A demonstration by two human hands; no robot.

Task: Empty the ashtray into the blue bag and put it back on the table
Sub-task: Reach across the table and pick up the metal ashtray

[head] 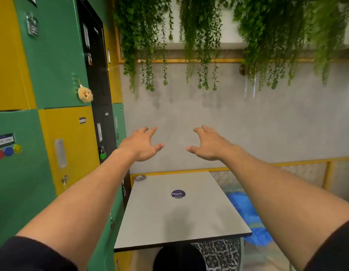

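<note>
A small round metal ashtray (140, 177) sits at the far left corner of the grey table (169, 218). The blue bag (248, 216) lies on the floor to the right of the table, partly hidden by my right forearm. My left hand (140, 146) and my right hand (208, 144) are stretched out in front of me above the table, palms down, fingers spread, holding nothing. Both hands are well above and apart from the ashtray.
Green and yellow lockers (52, 133) stand close along the table's left side. A grey wall with hanging plants (199, 45) is behind. A yellow railing (306, 161) runs along the right. A round purple sticker (178, 194) marks the tabletop. A black stool (179, 257) is below the near edge.
</note>
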